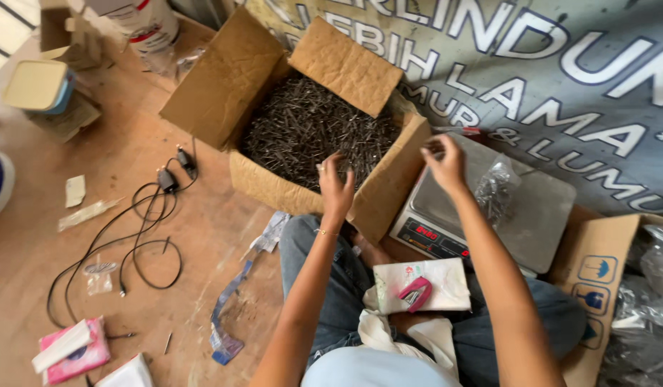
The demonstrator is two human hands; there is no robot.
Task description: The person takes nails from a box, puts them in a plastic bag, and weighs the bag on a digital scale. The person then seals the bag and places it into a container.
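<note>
An open cardboard box [224, 79] full of dark nails [310, 125] stands in front of my knees. My left hand [335, 186] reaches into the box's near edge, fingers curled over the nails; whether it grips any I cannot tell. My right hand [445, 161] hovers above a digital scale [546, 208], fingers pinched together, right beside a clear plastic bag of nails [495, 188] that lies on the scale's steel pan. A white pack with a pink stapler [416, 292] rests on my lap.
A second cardboard box [597, 279] with filled clear bags stands at right. Black cables [141, 229] lie on the wooden floor at left, with paper scraps, a pink packet [77, 351] and a lidded tub [37, 86]. A printed banner [561, 86] lies behind.
</note>
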